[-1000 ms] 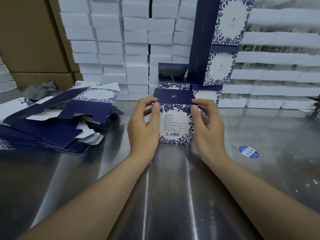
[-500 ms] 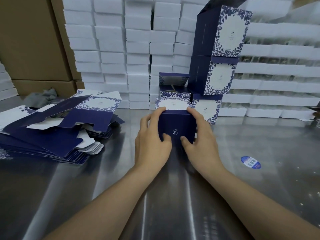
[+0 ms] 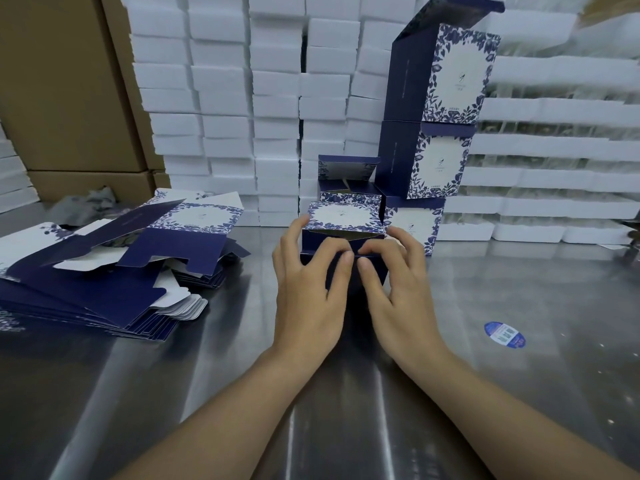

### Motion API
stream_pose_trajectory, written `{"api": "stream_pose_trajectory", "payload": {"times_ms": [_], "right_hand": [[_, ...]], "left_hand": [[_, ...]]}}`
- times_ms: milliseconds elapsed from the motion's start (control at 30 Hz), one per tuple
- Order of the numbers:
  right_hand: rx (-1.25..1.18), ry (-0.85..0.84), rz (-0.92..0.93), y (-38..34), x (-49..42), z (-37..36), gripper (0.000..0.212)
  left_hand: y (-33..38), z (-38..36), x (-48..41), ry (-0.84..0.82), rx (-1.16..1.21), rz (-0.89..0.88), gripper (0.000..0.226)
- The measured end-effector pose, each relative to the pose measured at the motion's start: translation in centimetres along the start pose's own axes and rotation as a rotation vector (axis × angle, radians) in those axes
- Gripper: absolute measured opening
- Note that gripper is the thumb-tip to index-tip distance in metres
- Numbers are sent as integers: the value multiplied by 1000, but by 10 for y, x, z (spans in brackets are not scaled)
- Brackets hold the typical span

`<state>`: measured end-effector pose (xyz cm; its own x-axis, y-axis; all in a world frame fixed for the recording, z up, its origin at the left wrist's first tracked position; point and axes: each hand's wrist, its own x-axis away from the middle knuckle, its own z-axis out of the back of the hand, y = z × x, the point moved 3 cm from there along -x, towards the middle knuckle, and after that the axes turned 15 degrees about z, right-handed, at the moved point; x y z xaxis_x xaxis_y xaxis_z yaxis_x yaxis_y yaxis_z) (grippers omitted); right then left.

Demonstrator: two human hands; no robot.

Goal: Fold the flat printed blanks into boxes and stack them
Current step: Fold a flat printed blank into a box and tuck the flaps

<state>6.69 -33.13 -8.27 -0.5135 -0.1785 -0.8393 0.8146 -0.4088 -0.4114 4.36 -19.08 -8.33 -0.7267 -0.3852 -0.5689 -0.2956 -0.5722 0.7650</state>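
Carton assembly at the closing stage. The left hand point(image 3: 308, 289) and right hand point(image 3: 398, 292) clasp the part-folded box point(image 3: 343, 219) from either side, fingers curled over its navy flap and index tips almost meeting at the middle, apparently pressing the flap home. A gap shows between that flap and the floral panel above it, so this closure is judged unfinished. The box stands on the steel table point(image 3: 519, 393), directly under both sets of fingers. Just beyond the fingertips sits an open-lidded box point(image 3: 346, 171). Beyond the right hand rises the stack of finished boxes point(image 3: 446, 157), three high, with the top one's lid raised. Outward of the left hand lies the pile of flat blanks point(image 3: 86, 271), fanned and many sheets deep, so by this evidence only a few boxes are done and most of the folding and stacking remains. Outward of the right hand a blue sticker point(image 3: 504, 335) lies on the table. Far beyond both hands stand white foam trays point(image 3: 225, 98) and brown cartons point(image 3: 69, 81)
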Motion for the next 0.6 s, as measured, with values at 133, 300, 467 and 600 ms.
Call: {"api": "stream_pose_trajectory", "payload": {"times_ms": [133,300,467,600], "right_hand": [[-15,-6,9,-1,-1,0,11],[-43,37,-17,2,-1,1,13],[-17,31,-23,5,-2,2,12],[-62,93,-50,7,-2,4,15]], "left_hand": [[0,0,0,8,-17,-15,12],[1,4,-3,-10,85,35,11],[-6,2,-6,-16,109,88,12],[-6,2,-8,-12,171,111,10]]}}
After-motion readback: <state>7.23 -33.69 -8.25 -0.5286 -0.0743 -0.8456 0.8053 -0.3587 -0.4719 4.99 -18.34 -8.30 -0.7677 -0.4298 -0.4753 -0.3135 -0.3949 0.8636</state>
